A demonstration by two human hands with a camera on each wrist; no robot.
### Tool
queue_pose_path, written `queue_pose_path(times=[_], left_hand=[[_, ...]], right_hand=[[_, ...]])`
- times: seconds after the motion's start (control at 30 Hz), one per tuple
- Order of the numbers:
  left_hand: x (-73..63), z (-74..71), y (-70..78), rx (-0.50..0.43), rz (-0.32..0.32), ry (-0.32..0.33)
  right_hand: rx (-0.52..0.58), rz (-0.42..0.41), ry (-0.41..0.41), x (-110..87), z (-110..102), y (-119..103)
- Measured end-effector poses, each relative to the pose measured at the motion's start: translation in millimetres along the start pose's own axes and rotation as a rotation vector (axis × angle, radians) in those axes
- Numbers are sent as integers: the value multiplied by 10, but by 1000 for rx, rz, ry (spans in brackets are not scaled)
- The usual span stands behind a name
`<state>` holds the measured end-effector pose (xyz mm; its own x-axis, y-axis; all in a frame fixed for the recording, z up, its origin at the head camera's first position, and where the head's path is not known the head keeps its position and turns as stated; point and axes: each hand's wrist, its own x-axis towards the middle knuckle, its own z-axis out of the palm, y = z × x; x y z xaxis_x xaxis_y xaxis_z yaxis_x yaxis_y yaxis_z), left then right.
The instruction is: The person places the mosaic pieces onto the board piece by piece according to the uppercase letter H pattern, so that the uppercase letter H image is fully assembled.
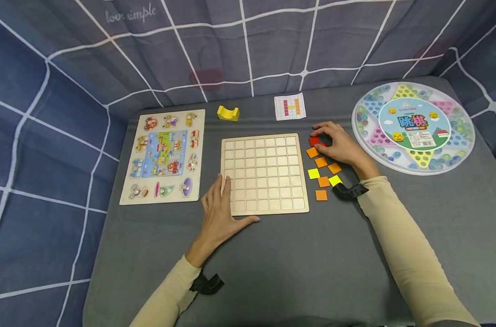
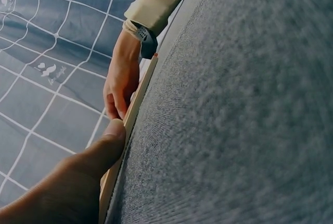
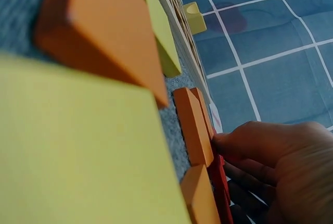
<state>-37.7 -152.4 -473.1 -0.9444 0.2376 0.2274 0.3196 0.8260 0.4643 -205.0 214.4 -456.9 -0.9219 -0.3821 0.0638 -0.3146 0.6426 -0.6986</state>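
A wooden grid board [image 1: 266,212] with square recesses lies flat in the middle of the table. My left hand [image 1: 219,213] rests at its lower left corner, fingers straight along the left side and thumb by the near edge. Right of the board, my right hand [image 1: 337,141] pinches a red square tile [image 1: 314,141] between thumb and index finger. More red shows under that hand, partly hidden. Orange tiles [image 1: 321,195] and yellow tiles [image 1: 314,173] lie loosely below it; in the right wrist view a yellow tile [image 3: 78,146] looms close to the camera.
A printed pattern card [image 1: 290,106] lies behind the board, with a yellow curved block [image 1: 228,113] to its left. At the left is a wooden picture puzzle [image 1: 125,193]. A round Chinese checkers set [image 1: 414,127] sits at the right, near the right forearm. Grid-patterned cloth rises behind the table.
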Motion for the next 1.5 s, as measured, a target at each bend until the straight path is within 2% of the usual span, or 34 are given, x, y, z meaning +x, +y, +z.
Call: queue_pose_path(times=[0.33, 0.57, 0.73, 1.07, 1.5], left_hand=[[1, -12, -1, 16, -14, -31], [5, 2, 1, 6, 10, -4], [5, 2, 2, 6, 9, -2], [12, 0, 17, 14, -14, -15], [13, 7, 16, 12, -9, 20]], right_hand=[[8, 69, 29, 5, 49, -38], [-42, 24, 90, 33, 80, -37], [-26, 15, 110, 32, 90, -23], [-15, 9, 119, 34, 91, 10], [-18, -3, 123, 25, 95, 6]])
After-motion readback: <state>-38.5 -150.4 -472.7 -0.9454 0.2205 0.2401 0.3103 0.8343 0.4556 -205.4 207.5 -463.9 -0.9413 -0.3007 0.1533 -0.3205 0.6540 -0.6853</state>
